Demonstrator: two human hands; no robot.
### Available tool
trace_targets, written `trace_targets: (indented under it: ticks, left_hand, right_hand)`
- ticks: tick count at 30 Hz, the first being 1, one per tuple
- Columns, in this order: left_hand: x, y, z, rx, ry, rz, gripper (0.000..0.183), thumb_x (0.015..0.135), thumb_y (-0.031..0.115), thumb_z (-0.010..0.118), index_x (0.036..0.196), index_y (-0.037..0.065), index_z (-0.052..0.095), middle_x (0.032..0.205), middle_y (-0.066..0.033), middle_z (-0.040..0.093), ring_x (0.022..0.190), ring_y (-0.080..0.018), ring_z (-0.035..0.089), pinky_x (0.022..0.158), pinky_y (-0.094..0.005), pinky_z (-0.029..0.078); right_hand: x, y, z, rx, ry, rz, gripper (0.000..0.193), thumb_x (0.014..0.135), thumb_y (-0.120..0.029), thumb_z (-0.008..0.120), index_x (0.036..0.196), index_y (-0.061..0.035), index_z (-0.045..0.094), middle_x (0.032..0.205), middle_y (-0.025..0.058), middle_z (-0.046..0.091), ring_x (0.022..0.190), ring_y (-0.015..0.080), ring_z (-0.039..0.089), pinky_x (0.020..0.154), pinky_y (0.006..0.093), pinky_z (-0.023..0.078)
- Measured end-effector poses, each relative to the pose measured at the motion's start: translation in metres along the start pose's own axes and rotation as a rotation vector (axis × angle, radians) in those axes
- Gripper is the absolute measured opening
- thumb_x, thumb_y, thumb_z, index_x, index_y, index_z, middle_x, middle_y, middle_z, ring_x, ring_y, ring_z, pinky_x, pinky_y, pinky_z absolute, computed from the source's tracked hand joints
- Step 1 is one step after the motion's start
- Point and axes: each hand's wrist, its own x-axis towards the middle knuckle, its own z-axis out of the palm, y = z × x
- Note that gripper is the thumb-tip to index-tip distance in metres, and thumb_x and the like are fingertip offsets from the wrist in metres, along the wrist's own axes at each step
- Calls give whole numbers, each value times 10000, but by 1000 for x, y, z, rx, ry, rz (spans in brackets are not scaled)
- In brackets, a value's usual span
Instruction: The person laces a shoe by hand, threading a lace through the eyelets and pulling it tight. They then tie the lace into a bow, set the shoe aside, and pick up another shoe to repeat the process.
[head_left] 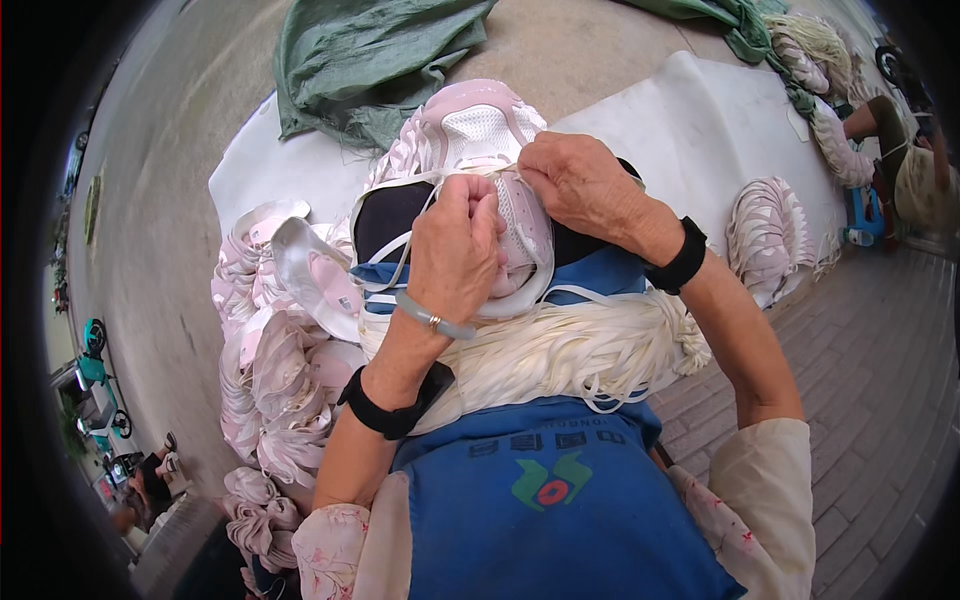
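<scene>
Tan pavement (170, 200) fills the far left, and grey brick paving (860, 400) covers the lower right. A blue cloth apron (470, 540) with a green and red emblem covers the person's front. Beyond it spreads a smooth white sheet (690, 140), a crumpled green woven sheet (370, 60) lying over its far edge. On the left sits a heap of pale pink and white shoe parts (280, 370), some nested in fanned rows. A thick bundle of flat cream laces (540, 350) lies across, just beyond the apron. A pink and white mesh shoe upper (520, 235) is in front of the person, between the hands, rounded toe end pointing away. To the right stands a fanned stack of pink pieces (765, 235). The right hand (580, 185) pinches at the upper's right edge; the left hand (455, 250) is curled with its fingertips together by the lacing area, its exact grip partly hidden. Black wristbands (685, 258) circle both wrists, and a grey bangle (435, 315) the left. A narrow cream lace (400, 183) runs left from the upper.
</scene>
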Motion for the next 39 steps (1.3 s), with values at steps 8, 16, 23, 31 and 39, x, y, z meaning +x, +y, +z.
trace_targets:
  ticks: [8,16,23,31,39]
  left_hand:
    - [22,-10,10,283,21,137,176,897,75,577,1039,-18,624,616,-61,574,548,-108,562,539,-301,471]
    - [24,-16,15,-117,-37,-75,178,869,78,624,1033,15,655,613,15,566,530,-39,497,473,-227,416]
    - [24,-14,15,-34,-11,-25,220,905,96,639,1097,-9,654,636,35,570,513,-23,485,404,-191,385]
    - [23,-17,19,-57,19,-32,198,892,90,620,1053,-11,677,640,-11,613,547,-50,538,519,-230,453]
    - [23,-19,19,13,63,26,187,869,109,634,1006,-8,684,620,-76,620,534,-105,566,539,-283,475]
  right_hand:
    - [-4,-20,-3,-207,9,15,92,814,-93,597,850,-20,639,857,130,613,769,328,658,680,424,539]
    - [8,2,-8,-63,-82,-88,141,789,-111,595,735,3,658,811,189,663,752,347,670,678,426,540]
    - [-13,-12,-6,-3,73,77,152,808,-102,623,856,41,604,874,227,620,758,375,661,652,428,549]
    - [-20,-44,-17,-174,-37,110,291,797,-152,662,941,77,556,951,227,571,779,333,674,630,372,566]
    - [-21,-47,5,-271,-295,138,240,782,-155,606,858,72,617,947,215,524,928,326,544,722,370,535]
